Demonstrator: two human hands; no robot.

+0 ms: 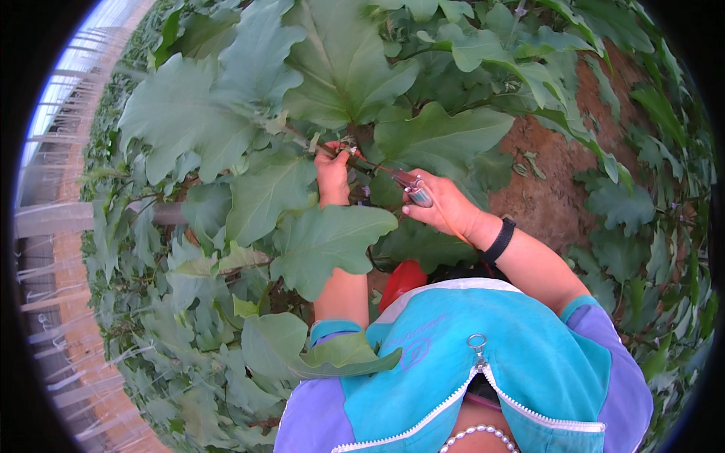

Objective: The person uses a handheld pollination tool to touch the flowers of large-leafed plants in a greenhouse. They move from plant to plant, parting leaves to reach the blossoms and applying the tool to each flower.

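Note:
Among large lobed eggplant leaves [334, 243], my left hand [332, 172] pinches a plant stem [303, 139] at a node with its thumb and fingers. Just right of it, my right hand [444, 198] grips a small metal hand-held device [418, 194] with a thin rod [371, 163] that reaches to the node by my left fingertips. An orange tube or cord [447, 218] runs from the device along my right wrist, which wears a black band [500, 241]. Whether the rod's tip touches the plant cannot be told.
Dense leafy plants surround me. Bare reddish soil [544, 175] shows at the right between rows. A red object [403, 282] lies partly hidden by my jacket. At the far left are strings, a pale horizontal bar [54, 219] and plastic sheeting [68, 62].

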